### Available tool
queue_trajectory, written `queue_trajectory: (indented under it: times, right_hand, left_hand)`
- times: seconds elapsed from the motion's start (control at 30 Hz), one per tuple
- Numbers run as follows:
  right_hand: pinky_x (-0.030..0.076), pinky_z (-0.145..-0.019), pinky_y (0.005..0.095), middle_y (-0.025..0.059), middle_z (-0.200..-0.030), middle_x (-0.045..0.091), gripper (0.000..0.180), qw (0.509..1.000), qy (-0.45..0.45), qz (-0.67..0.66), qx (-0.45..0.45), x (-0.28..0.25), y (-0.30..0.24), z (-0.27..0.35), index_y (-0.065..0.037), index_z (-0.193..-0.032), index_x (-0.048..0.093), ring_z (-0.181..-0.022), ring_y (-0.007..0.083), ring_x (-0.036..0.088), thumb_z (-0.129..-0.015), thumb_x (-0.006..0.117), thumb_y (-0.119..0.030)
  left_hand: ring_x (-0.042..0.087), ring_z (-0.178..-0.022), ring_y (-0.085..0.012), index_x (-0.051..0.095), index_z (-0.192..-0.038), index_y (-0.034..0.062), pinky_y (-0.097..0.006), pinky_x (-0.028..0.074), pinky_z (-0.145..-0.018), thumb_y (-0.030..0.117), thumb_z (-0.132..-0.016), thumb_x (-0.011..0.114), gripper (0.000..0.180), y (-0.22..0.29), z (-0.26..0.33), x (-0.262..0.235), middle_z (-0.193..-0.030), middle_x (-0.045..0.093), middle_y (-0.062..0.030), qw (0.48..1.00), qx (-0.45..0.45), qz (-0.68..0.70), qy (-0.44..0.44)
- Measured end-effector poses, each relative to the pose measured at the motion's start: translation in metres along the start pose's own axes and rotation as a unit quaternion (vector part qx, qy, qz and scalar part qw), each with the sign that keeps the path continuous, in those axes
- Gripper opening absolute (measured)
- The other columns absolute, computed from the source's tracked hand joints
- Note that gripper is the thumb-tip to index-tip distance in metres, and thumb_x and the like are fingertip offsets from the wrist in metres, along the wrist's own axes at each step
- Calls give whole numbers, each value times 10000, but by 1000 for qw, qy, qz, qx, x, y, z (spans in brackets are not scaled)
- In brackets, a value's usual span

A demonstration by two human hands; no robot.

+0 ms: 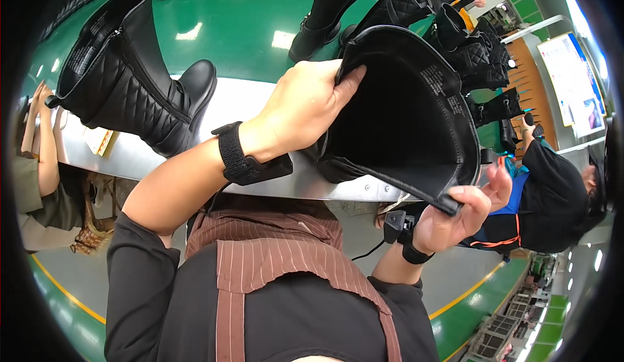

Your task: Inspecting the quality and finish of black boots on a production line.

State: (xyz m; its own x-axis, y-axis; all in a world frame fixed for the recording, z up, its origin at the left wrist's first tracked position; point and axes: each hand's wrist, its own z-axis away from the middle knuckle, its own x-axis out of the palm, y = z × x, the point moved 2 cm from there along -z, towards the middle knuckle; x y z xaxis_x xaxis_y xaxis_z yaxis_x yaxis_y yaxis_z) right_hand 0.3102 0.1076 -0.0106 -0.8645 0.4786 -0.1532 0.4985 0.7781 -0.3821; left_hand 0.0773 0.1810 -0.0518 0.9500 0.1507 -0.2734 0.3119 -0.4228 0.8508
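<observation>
Head view: two hands spread the mouth of a tall black boot above a counter.

Left hand (305,105) grips the boot (403,121) at the near-left rim of its shaft, fingers curled over the edge, their tips hidden inside the opening. Right hand (455,216) pinches the lower right rim between thumb and fingers. The boot's foot is out of sight behind the shaft, its inside too dark to read. Beyond the left hand a quilted black boot (130,76) stands on the grey counter (253,102). More boots (481,56) crowd beyond the right hand, partly cut off.
</observation>
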Motion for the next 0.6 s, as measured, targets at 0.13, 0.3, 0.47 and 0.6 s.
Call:
queue_trajectory:
  times: [0.13, 0.3, 0.47, 0.6]
  right_hand:
    - [379, -1105, 489, 179, -1562, 200, 876, 990, -43, -112, 76, 29, 9, -5, -117, -1477, 322, -1378, 398, 375, -763, 831, -137]
    - [378, -1093, 380, 163, -1542, 260, 973, 970, -57, -156, 180, 43, 22, 9, -127, -1571, 70, -1321, 256, 418, -831, 686, 12]
    - [301, -1132, 385, 133, -1476, 378, 915, 937, -52, -262, 223, 28, 42, 49, -96, -1578, 75, -1321, 234, 430, -843, 620, -77]
    - [240, -1177, 432, 144, -1501, 367, 968, 901, -142, -256, 319, 18, 53, 98, -48, -1554, 135, -1413, 270, 341, -781, 706, -163]
  left_hand:
    - [541, -613, -428, 640, -933, -7, -420, 457, -578, 208, -983, 580, 229, 5, -2, 2, -664, 557, -236, 998, 64, 6, 1]
    - [591, -654, -302, 625, -1113, 19, -357, 480, -606, 208, -916, 660, 275, 1, -4, -4, -789, 618, -205, 998, 7, 31, -58]
    - [609, -900, -189, 423, -1372, 40, -320, 526, -731, 193, -751, 764, 725, -34, 46, -21, -1104, 559, -142, 979, -115, 84, -146]
    - [643, -825, -155, 475, -1267, -25, -286, 542, -688, 152, -863, 667, 481, -76, 88, -8, -1030, 611, -108, 889, -382, 51, -246]
